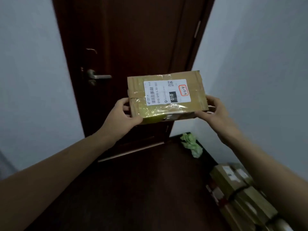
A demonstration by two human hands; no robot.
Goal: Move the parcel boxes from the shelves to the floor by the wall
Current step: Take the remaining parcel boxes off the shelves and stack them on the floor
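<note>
Dark wood door (133,39) behind; flat taped cardboard parcel box (166,95), glossy label, clasped at both ends by left hand (122,114) and right hand (215,109), fingers curled.

A parcel box (166,95) is before the door (125,39), other boxes (241,194) on the floor (141,189) against the right wall (258,80).

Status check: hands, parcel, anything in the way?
Both gripping: left hand, right hand on parcel box ends, held aloft. At right wall, other boxes stacked. Beyond them, green wad on floor.
</note>
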